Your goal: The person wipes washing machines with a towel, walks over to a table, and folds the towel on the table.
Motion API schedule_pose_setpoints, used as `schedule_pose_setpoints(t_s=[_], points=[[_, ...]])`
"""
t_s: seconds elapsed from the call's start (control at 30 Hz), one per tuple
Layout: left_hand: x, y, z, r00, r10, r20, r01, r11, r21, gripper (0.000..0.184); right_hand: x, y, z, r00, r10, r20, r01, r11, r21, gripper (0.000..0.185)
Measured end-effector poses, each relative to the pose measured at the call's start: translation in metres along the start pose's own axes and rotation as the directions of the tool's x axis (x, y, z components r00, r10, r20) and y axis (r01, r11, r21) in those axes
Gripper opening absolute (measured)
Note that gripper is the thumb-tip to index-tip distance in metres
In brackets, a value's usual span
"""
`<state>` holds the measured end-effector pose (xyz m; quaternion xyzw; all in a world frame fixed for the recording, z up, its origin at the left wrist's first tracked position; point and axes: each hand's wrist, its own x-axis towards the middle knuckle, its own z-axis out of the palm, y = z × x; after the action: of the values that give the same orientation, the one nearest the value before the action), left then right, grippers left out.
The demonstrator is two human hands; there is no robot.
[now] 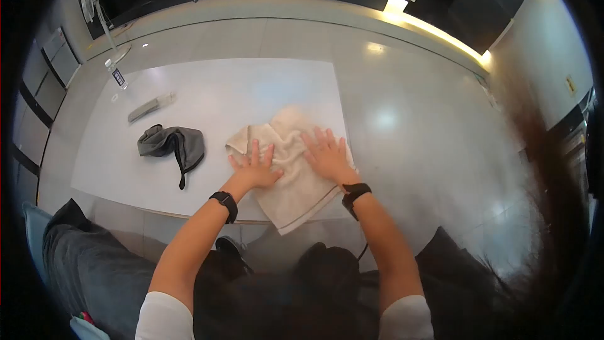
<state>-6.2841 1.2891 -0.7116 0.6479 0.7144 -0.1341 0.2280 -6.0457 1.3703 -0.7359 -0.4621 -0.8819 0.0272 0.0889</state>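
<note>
A rumpled cream cloth (296,198) lies near the right end of the white table, one corner hanging over the front edge. My left hand (255,170) rests on its left part, fingers spread. On its upper right part lies my right hand (330,158), also flat with fingers apart. Neither hand grips the cloth; the surface under both palms is hidden. To the left of my left hand, a crumpled grey cloth (189,145) with dark edging sits on the table, touched by neither hand.
The white table (119,176) also bears a blurred grey, partly clear object (148,109) and a labelled bottle (117,75) at the back left. A white fan (100,16) stands beyond it. Dark cushions (94,245) are at the lower left.
</note>
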Motion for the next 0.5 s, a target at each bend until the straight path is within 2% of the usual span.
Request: schedule_pose_setpoints(t_s=[0.07, 0.13, 0.3, 0.33, 0.4, 0.43, 0.5], points=[[-0.003, 0.006, -0.005, 0.996, -0.058, 0.061, 0.064, 0.993, -0.102, 0.096, -0.014, -0.006, 0.019, 0.992, -0.012, -0.126, 0.008, 1.0, -0.028, 0.06], [-0.009, 0.006, -0.005, 0.998, -0.069, 0.011, 0.07, 0.991, -0.114, 0.093, -0.038, -0.024, 0.015, 0.977, -0.016, -0.212, -0.001, 0.996, -0.084, 0.06], [-0.017, 0.009, -0.002, 0.999, -0.04, -0.037, 0.035, 0.993, -0.116, 0.089, -0.127, -0.052, -0.003, 0.988, 0.104, -0.118, -0.118, 0.986, -0.118, 0.062], [-0.017, 0.009, -0.003, 0.999, -0.045, -0.029, 0.042, 0.993, -0.11, 0.088, -0.136, -0.05, -0.003, 0.985, 0.066, -0.161, -0.077, 0.995, -0.067, 0.063], [-0.014, 0.009, -0.005, 0.999, -0.039, -0.005, 0.038, 0.991, -0.132, 0.089, -0.134, -0.035, -0.008, 0.992, 0.027, -0.119, -0.03, 0.999, -0.018, 0.064], [-0.013, 0.009, -0.009, 0.998, -0.043, 0.038, 0.047, 0.99, -0.135, 0.091, -0.126, -0.027, -0.003, 0.994, 0.029, -0.11, -0.035, 0.998, -0.05, 0.063], [-0.012, 0.008, -0.015, 0.998, -0.022, 0.05, 0.029, 0.99, -0.138, 0.092, -0.089, -0.004, 0.014, 0.986, 0.062, -0.153, -0.067, 0.997, -0.025, 0.063]])
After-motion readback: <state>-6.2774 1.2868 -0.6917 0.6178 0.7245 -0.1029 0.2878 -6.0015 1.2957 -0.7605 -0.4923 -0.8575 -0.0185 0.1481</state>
